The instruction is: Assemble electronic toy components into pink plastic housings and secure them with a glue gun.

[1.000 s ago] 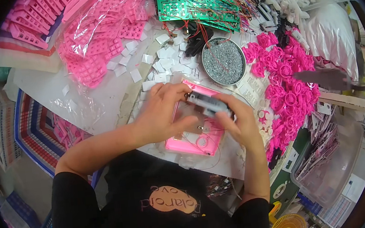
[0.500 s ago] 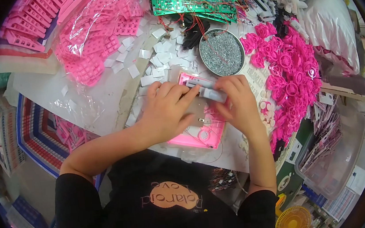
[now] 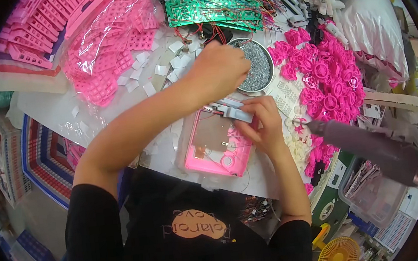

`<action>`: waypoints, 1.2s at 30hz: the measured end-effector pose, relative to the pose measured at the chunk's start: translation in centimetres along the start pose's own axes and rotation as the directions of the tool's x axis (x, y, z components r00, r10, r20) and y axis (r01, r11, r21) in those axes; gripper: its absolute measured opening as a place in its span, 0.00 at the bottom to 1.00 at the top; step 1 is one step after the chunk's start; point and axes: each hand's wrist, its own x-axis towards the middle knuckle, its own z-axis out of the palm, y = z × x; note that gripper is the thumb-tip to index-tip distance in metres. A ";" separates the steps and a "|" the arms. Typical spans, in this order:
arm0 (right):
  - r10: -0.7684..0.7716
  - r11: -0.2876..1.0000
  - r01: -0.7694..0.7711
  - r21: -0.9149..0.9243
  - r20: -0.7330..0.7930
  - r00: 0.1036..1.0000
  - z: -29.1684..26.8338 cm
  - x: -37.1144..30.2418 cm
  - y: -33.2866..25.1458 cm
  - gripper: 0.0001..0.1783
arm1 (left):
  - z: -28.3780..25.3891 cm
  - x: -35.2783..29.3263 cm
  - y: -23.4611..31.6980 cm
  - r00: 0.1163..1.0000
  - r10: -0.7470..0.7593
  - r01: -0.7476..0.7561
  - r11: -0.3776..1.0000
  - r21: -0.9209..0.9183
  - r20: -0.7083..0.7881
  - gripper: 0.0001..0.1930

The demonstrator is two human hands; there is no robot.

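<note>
A pink plastic casing [image 3: 192,165] lies on the table before me, with a grey plate, thin wires and a round ring inside it. My right hand [image 3: 265,122] grips a light grey-blue plastic part [image 3: 236,112] at the casing's far edge, thumb on the near side. Beyond it stands a round metal bowl [image 3: 269,63] full of small silver screws [image 3: 257,67]. My left hand [image 3: 220,70] is over the bowl's left side with its fingers curled together; whatever they pinch is hidden.
A purple-grey electric screwdriver [image 3: 368,147] juts in from the right. Pink rose-like parts [image 3: 327,72] are heaped at the right. Green circuit boards [image 3: 211,9] with wires lie at the back. Bagged pink parts [image 3: 109,49] and white paper squares [image 3: 149,89] cover the left.
My left hand has left the grey-blue part and moved away to the screw bowl. My right hand still holds that part. The electric screwdriver has come into view at the right.
</note>
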 end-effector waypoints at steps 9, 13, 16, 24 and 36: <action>0.214 0.315 0.010 0.949 -0.082 0.973 -9.4 2.9 -1.1 0.43 | 3.3 2.1 -0.3 0.982 -0.071 0.015 0.954 0.299 0.177 0.07; -0.058 0.423 0.147 0.894 -0.136 0.989 -10.7 6.9 -5.2 0.36 | 3.7 2.7 -0.4 0.997 0.010 -0.029 0.968 0.249 0.078 0.07; -0.020 0.483 0.110 0.869 -0.115 0.993 -9.7 6.7 -3.9 0.30 | 2.4 1.7 0.7 0.997 0.022 -0.017 0.997 0.078 -0.071 0.08; 0.204 0.476 0.092 0.875 -0.212 0.956 -5.6 3.4 -5.7 0.21 | -3.0 -5.7 6.0 0.985 0.160 -0.164 0.985 -0.058 -0.056 0.08; 0.028 0.390 0.318 0.864 -0.356 0.934 -4.5 2.2 -8.2 0.18 | -1.6 -7.1 6.5 0.997 0.028 -0.051 0.945 -0.323 -0.074 0.05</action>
